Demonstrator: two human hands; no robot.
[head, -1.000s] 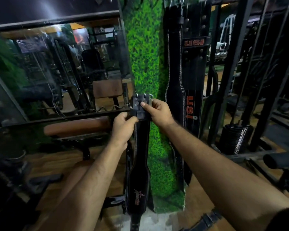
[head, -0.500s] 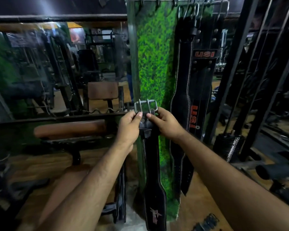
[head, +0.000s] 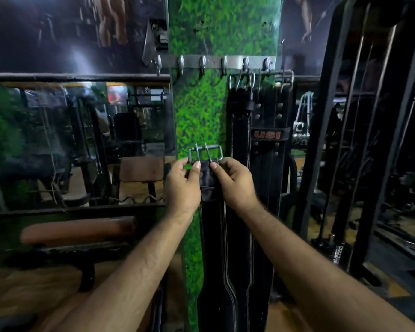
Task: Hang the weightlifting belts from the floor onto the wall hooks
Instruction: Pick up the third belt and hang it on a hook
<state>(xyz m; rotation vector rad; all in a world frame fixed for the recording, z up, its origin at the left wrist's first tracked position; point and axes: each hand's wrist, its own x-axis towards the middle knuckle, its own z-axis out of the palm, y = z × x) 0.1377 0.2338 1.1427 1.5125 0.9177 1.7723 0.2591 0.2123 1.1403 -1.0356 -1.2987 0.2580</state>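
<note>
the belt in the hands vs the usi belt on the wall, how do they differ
The held belt is off the hooks, gripped near its buckle by the left hand and right hand; the USI belt already hangs from the hook rail. The USI belt carries red lettering near its top; none shows on the held belt's upper part. Both are black with pale stitching and hang vertically.

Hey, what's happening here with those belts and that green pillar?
A person is putting gym gear away. Both the left hand and the right hand pinch the top of a long black leather weightlifting belt just below its silver metal buckle, holding it up in front of the green grass-textured pillar. The metal rail of wall hooks sits higher up; several hooks on its left look free, while other black belts already hang on the right. This one isn't hooked yet.
</note>
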